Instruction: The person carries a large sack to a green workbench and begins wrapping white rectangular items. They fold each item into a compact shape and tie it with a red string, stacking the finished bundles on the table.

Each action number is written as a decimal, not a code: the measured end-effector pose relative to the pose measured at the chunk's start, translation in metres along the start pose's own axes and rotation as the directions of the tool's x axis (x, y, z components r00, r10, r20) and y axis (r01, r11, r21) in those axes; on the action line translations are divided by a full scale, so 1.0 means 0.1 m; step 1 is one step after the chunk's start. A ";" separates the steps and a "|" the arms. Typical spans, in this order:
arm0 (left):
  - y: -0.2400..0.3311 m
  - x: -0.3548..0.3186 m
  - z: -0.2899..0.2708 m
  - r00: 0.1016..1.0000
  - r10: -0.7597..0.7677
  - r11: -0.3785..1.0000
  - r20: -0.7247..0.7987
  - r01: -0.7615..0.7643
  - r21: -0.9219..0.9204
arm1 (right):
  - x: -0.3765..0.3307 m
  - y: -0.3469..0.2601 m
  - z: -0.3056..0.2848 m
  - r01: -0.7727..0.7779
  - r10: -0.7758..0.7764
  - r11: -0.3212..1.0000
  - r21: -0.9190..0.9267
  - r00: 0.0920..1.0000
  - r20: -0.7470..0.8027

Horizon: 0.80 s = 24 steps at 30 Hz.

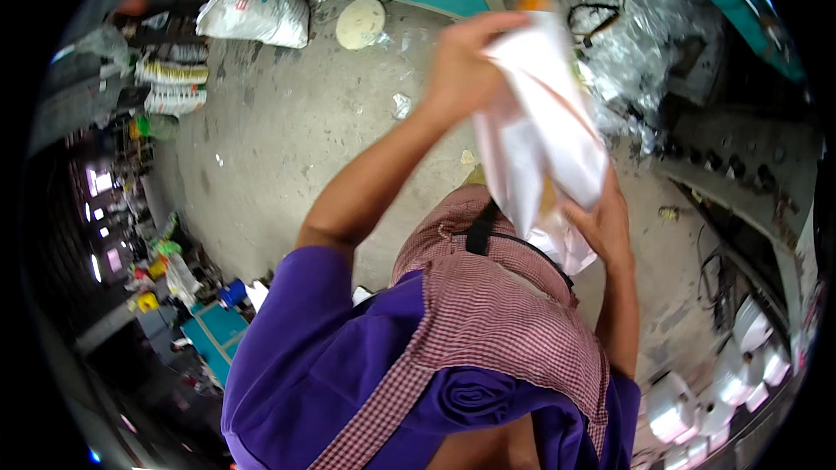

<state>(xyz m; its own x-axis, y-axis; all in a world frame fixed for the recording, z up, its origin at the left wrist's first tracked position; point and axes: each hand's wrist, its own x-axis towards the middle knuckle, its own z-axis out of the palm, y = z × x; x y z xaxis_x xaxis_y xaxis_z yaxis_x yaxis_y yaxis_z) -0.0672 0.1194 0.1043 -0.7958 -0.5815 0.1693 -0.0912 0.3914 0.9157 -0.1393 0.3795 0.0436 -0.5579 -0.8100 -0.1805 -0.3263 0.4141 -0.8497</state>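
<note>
A folded stack of whitish plastic sheeting with pinkish edges hangs between my hands in front of me, blurred by motion. My left hand is closed on its far upper end, with the fingers partly behind the sheeting. My right hand grips the near right side, its thumb and fingers pressed against the folds. A small orange patch shows at the far end of the sheeting; what it is, I cannot tell. Below the bundle is my red checked apron.
Clear crumpled plastic film is heaped at the far right. At the far left, a filled white sack lies near a round pale disc on the concrete floor. White film rolls stand at lower right, beside a machine frame.
</note>
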 end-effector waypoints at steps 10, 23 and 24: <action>-0.79 0.03 0.64 0.984 -0.173 0.969 0.038 0.163 0.184 | 0.42 -0.34 -0.15 -0.108 0.259 0.902 0.418 0.910 -0.324; -0.86 0.92 -0.77 0.942 -0.169 0.985 0.289 0.155 0.071 | 0.36 0.27 -0.33 -0.097 0.172 0.965 0.245 0.936 -0.308; -0.71 1.01 -0.78 0.951 -0.105 0.994 0.290 0.107 0.008 | 0.56 -0.14 -0.37 -0.023 0.037 0.997 0.070 0.976 -0.214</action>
<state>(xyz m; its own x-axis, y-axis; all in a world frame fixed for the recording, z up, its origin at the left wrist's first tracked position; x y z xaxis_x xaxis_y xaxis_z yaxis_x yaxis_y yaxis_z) -0.0946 -0.0224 0.0848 -0.9211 -0.3873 -0.0409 -0.1808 0.3322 0.9257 -0.1940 0.3432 0.0638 -0.7202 -0.6863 -0.1017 -0.2597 0.4025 -0.8778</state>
